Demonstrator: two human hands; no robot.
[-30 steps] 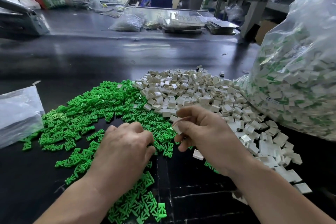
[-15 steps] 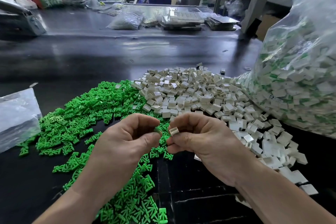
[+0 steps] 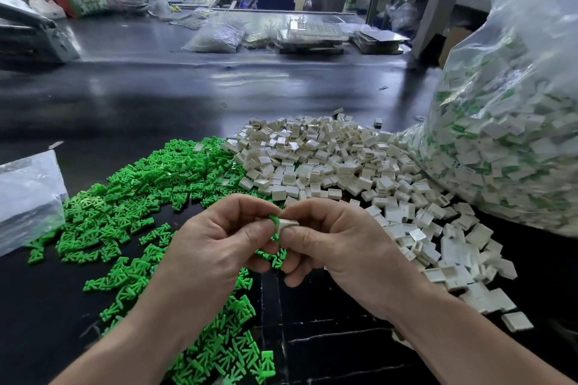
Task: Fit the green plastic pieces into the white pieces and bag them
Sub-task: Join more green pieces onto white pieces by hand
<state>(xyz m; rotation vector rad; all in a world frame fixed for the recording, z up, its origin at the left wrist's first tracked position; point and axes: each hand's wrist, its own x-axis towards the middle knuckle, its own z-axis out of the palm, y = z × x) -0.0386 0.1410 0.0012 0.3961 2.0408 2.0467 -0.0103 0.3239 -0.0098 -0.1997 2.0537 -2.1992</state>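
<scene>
My left hand (image 3: 215, 244) pinches a small green plastic piece (image 3: 274, 220) between thumb and forefinger. My right hand (image 3: 341, 247) pinches a white square piece (image 3: 288, 224), and the green piece's end meets its open side. Both hands hover above the black table. A heap of loose green pieces (image 3: 140, 197) spreads to the left and under my hands. A heap of white pieces (image 3: 344, 166) lies behind and to the right. A large clear bag (image 3: 506, 134) at the right holds many white pieces with green parts in them.
A flat clear plastic bag (image 3: 28, 197) lies at the left edge. The black table (image 3: 156, 97) stretches back to a cluttered far side with bagged parts (image 3: 215, 37), stacked trays (image 3: 312, 34) and a grey machine (image 3: 31, 37). A metal frame post (image 3: 438, 3) stands at the back right.
My left hand lifted a green piece off the heap and both hands came together. The green piece now touches the white piece; half a second ago a small gap separated them.
</scene>
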